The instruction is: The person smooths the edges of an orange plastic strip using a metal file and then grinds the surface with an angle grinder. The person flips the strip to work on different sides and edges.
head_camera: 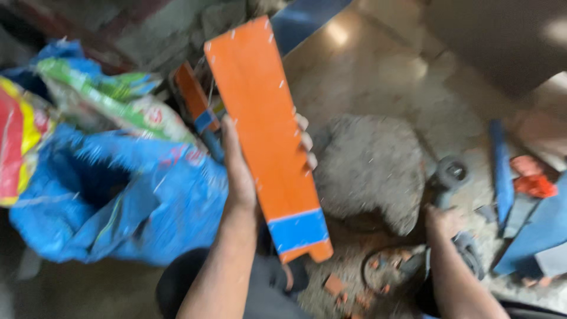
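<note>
At the far left a red and yellow printed plastic sack (18, 142) leans beside a green and white printed bag (112, 106), and below them a large blue woven sack (124, 201) gapes open on the floor (378, 71). Your left hand (239, 165) grasps a long flat orange tile with a blue band near its lower end (266, 136): the thumb runs up its left edge and the fingertips (307, 145) wrap over its right edge, so the tile stands tilted above the floor, its top leaning left. Just right of it a grey mound of cement (372, 171) sits on the floor. Your right hand (443, 221) lies on a dark power tool (452, 177); blur hides whether it is clenched. Blue tile pieces (502, 171) lie toward the floor's right edge.
</note>
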